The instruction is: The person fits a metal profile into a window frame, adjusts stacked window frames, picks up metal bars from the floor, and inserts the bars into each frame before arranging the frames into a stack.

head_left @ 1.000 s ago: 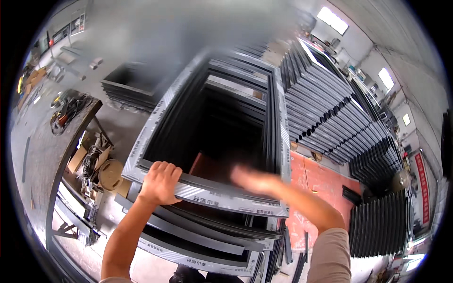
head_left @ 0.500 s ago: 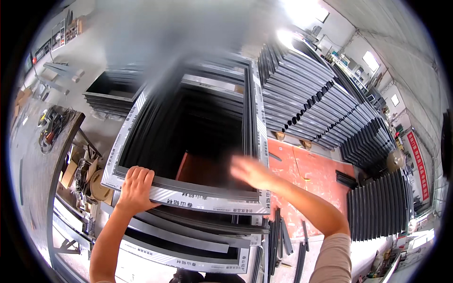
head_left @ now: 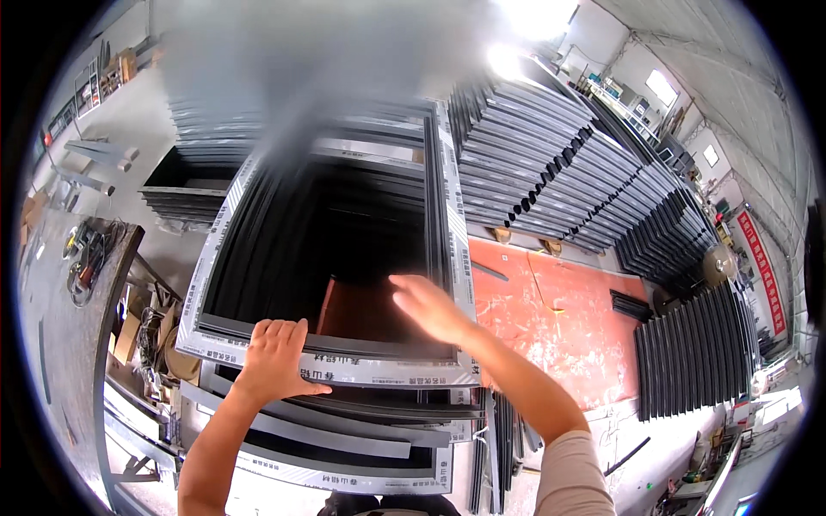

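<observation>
My left hand [head_left: 274, 359] lies palm-down on the near rail of the top frame [head_left: 344, 368], fingers spread flat over its edge, pressing rather than clamped. My right hand [head_left: 428, 308] hovers open above the frame's near right corner, blurred, touching nothing that I can tell. The frame tops a stack of like frames [head_left: 327, 447] stepping out toward me; inside its rails is a dark open well. Right of the frame the red floor [head_left: 559, 318] lies bare, with rows of dark panels [head_left: 551, 163] beyond it. Left of the frame a counter [head_left: 60, 344] stands close, leaving a narrow gap. Since half a second ago my right hand has lifted and moved inward; my left hand holds the same rail.
</observation>
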The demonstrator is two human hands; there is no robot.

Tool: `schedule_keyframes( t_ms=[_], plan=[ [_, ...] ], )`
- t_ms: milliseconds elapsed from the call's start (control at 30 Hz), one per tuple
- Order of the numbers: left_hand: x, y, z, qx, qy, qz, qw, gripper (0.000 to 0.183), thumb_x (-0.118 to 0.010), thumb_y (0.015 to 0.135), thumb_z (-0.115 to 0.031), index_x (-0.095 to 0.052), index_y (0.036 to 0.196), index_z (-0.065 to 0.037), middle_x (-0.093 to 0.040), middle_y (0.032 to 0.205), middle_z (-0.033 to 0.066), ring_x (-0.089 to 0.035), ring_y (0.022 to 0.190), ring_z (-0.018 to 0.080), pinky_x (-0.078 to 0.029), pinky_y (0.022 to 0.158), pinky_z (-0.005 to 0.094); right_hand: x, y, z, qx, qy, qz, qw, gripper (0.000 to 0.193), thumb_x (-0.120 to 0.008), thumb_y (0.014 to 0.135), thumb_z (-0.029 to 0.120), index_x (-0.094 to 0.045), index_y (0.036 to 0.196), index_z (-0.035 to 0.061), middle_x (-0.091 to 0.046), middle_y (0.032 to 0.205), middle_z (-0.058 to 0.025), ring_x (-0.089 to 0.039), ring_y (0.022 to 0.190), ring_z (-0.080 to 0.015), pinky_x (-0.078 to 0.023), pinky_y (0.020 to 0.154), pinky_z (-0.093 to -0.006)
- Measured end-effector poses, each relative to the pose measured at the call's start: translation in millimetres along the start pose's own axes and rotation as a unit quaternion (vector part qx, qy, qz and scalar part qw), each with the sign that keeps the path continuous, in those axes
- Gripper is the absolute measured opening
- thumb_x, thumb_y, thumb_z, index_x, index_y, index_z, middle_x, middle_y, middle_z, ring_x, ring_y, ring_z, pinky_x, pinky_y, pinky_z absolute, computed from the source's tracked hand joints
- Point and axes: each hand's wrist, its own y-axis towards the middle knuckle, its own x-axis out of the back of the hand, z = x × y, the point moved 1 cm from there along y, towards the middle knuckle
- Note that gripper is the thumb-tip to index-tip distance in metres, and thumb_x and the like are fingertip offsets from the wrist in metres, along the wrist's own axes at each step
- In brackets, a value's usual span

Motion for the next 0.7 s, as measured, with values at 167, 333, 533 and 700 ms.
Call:
schedule_keyframes(
  t_ms=[167,333,533,700],
  plan=[
    [2.6,6.5,-5.2,-0.011,0.012,-0.012,1.0,0.098,-0.088,0.051,-0.062,-0.057,0.116,0.004,-0.063,0.104,0.0143,-0.061,0.103,0.031,-0.042,0.102,0.0443,13.1,-9.9,-9.3,-0.097,-0.073,0.404,0.907,0.042,-0.054,0.101,0.037,-0.064,0.125,0.0038,-0.069,0.12,-0.0151,-0.065,0.109,-0.0304,-0.05,0.095,-0.0395],
    [-4.1,8.0,-4.5,-0.015,-0.008,-0.07,0.997,0.073,-0.092,0.047,-0.041,-0.059,0.1,-0.002,-0.062,0.091,0.0096,-0.062,0.089,0.029,-0.049,0.089,0.0422,7.3,-14.1,-6.5,-0.128,-0.05,0.399,0.906,0.039,-0.057,0.1,0.037,-0.07,0.114,0.0026,-0.072,0.103,-0.015,-0.068,0.094,-0.0279,-0.051,0.084,-0.0392],
    [-10.5,7.5,-0.3,-0.007,-0.025,-0.083,0.996,0.066,-0.091,0.044,-0.036,-0.06,0.093,-0.004,-0.059,0.08,0.0076,-0.061,0.077,0.0278,-0.05,0.078,0.0399,6.7,-27.6,8.0,-0.08,-0.067,0.317,0.943,0.036,-0.06,0.098,0.033,-0.071,0.11,0.0011,-0.072,0.092,-0.0174,-0.069,0.085,-0.029,-0.051,0.077,-0.0425],
    [-4.0,10.5,0.9,-0.016,-0.017,-0.101,0.995,0.063,-0.09,0.044,-0.036,-0.059,0.089,-0.006,-0.059,0.08,0.0074,-0.061,0.077,0.0269,-0.05,0.077,0.0385,4.3,-22.7,-0.3,-0.146,-0.034,0.347,0.926,0.044,-0.062,0.096,0.04,-0.069,0.114,0.0006,-0.072,0.103,-0.0189,-0.069,0.096,-0.0334,-0.052,0.084,-0.0445]
  ],
)
